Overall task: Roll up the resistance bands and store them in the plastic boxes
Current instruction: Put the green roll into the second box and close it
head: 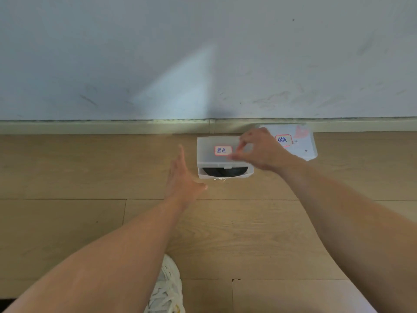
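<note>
The right hand (pixel 261 150) hung with curled fingers just over the box (pixel 222 155) lid, empty as far as showed, while the left hand (pixel 181 175), fingers straight, stood beside it.

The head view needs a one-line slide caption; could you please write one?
Right hand over the lid of a plastic box holding a rolled black band; left hand open beside it.

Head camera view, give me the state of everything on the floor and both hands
Translucent plastic box with 黑色 label: lid ajar, front gap open.
Black rolled resistance band: inside that box.
White plastic box with 绿色 label: lid closed.
Left hand: open, empty.
Right hand: over the lid, fingers curled.
</note>
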The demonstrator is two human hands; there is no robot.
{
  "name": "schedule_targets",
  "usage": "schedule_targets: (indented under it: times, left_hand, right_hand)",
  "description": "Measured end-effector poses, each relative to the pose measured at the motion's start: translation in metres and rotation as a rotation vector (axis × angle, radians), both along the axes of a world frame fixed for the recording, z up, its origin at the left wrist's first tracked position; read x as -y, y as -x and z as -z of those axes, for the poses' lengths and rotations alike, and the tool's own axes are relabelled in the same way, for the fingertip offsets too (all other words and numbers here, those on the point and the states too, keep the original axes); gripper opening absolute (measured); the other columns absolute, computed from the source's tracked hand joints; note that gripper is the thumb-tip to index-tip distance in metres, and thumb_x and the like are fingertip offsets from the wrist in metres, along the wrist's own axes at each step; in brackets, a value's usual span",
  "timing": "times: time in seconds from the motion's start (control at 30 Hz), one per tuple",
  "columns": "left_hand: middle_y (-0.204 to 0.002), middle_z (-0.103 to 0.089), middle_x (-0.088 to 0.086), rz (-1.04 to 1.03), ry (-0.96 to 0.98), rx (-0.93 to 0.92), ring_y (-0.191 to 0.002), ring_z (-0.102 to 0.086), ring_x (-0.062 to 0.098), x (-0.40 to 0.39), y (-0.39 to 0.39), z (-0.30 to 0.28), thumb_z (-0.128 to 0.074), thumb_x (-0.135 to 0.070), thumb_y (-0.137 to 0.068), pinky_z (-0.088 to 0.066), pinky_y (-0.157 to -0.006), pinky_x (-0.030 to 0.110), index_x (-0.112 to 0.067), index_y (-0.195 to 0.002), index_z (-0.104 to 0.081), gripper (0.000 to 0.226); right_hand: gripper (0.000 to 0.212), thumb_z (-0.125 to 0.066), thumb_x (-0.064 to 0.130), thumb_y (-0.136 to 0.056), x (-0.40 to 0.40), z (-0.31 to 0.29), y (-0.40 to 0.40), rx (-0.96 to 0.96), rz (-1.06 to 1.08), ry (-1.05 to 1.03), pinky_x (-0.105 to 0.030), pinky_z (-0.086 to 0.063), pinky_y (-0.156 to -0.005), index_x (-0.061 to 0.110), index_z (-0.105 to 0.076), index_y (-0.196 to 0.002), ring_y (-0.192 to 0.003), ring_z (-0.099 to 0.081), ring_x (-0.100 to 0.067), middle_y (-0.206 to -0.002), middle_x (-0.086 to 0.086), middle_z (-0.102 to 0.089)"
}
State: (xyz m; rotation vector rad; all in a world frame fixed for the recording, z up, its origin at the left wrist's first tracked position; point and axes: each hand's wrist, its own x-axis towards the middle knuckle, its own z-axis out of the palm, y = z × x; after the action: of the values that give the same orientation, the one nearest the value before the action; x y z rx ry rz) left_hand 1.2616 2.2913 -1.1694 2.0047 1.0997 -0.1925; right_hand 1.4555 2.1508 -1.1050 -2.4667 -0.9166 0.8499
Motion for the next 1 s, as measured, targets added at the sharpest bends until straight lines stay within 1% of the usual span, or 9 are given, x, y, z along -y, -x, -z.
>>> schedule_targets:
  times: [0.03,0.1,0.2,0.3,0.37,0.47,0.57,0.8,1.0]
  left_hand:
    - [-0.170,-0.009,0.003,0.094,-0.086,0.006,-0.156,-0.014,0.025,-0.001,-0.003,-0.005,-0.091,-0.021,-0.067,-0.026,-0.123,0.047,-0.031,-0.161,0.002,0.133]
    - [-0.171,-0.001,0.004,0.246,-0.214,0.033,-0.156,-0.008,0.024,-0.005,-0.013,-0.014,-0.092,-0.027,-0.065,-0.023,-0.123,0.045,-0.024,-0.155,-0.023,0.113]
    - [-0.171,0.007,0.007,0.487,-0.314,-0.027,-0.158,0.007,0.027,-0.006,-0.031,-0.019,-0.091,-0.037,-0.066,-0.011,-0.126,0.048,-0.018,-0.133,-0.040,0.086]
    - [-0.171,0.008,0.009,0.668,-0.439,-0.109,-0.157,0.013,0.030,-0.004,-0.046,-0.017,-0.088,-0.047,-0.067,-0.003,-0.127,0.051,-0.014,-0.137,-0.039,0.091]
    - [-0.171,0.000,0.010,0.731,-0.500,-0.123,-0.158,0.009,0.030,-0.007,-0.054,-0.017,-0.084,-0.051,-0.071,-0.003,-0.127,0.053,-0.012,-0.139,-0.040,0.090]
    - [-0.163,-0.023,0.014,0.751,-0.514,-0.064,-0.153,-0.017,0.033,-0.014,-0.059,-0.019,-0.079,-0.048,-0.073,-0.015,-0.125,0.049,-0.011,-0.131,-0.052,0.074]
    - [-0.155,-0.032,0.014,0.712,-0.488,0.003,-0.145,-0.028,0.033,-0.013,-0.056,-0.019,-0.080,-0.040,-0.073,-0.032,-0.116,0.040,-0.009,-0.121,-0.057,0.061]
    - [-0.151,-0.033,0.022,0.753,-0.610,-0.030,-0.138,-0.032,0.044,-0.003,-0.054,-0.013,-0.074,-0.039,-0.076,-0.026,-0.122,0.050,-0.011,-0.126,-0.055,0.060]
    - [-0.149,-0.034,0.021,0.737,-0.568,-0.022,-0.137,-0.032,0.043,-0.002,-0.056,-0.015,-0.077,-0.044,-0.074,-0.027,-0.120,0.052,-0.012,-0.120,-0.062,0.058]
  right_hand:
    - [0.038,-0.082,0.065,-0.064,0.002,0.008,0.005,0.049,-0.107,0.055,-0.040,-0.029,-0.117,0.033,-0.069,-0.081,-0.146,-0.030,-0.020,-0.149,0.006,-0.049]
    - [0.051,-0.088,0.061,-0.059,0.003,0.021,0.014,0.135,-0.264,0.151,-0.044,-0.007,-0.127,0.034,-0.058,-0.089,-0.157,-0.002,-0.023,-0.168,0.003,-0.018]
    - [0.067,-0.089,0.059,-0.059,0.002,0.033,0.025,0.293,-0.347,0.242,-0.048,-0.005,-0.127,0.029,-0.044,-0.099,-0.157,0.004,-0.032,-0.170,-0.007,-0.002]
    - [0.066,-0.087,0.052,-0.067,-0.001,0.036,0.031,0.369,-0.332,0.214,-0.048,-0.013,-0.126,0.022,-0.050,-0.112,-0.156,-0.004,-0.036,-0.168,-0.011,-0.010]
    - [0.062,-0.088,0.045,-0.068,-0.004,0.035,0.031,0.372,-0.309,0.175,-0.046,-0.022,-0.122,0.020,-0.051,-0.112,-0.152,-0.013,-0.035,-0.165,-0.009,-0.019]
    - [0.070,-0.094,0.045,-0.058,-0.008,0.033,0.027,0.351,-0.290,0.142,-0.045,-0.037,-0.112,0.021,-0.051,-0.108,-0.144,-0.027,-0.033,-0.156,-0.006,-0.032]
    - [0.074,-0.095,0.046,-0.054,-0.009,0.030,0.025,0.349,-0.306,0.139,-0.044,-0.044,-0.103,0.021,-0.051,-0.108,-0.137,-0.035,-0.032,-0.149,-0.003,-0.039]
    - [0.052,-0.088,0.035,-0.070,-0.008,0.024,0.025,0.366,-0.327,0.143,-0.043,-0.045,-0.101,0.018,-0.057,-0.108,-0.143,-0.033,-0.031,-0.156,-0.009,-0.036]
    - [0.032,-0.082,0.037,-0.074,-0.006,0.025,0.034,0.387,-0.328,0.204,-0.046,-0.050,-0.095,0.020,-0.066,-0.095,-0.149,-0.022,-0.030,-0.162,-0.010,-0.026]
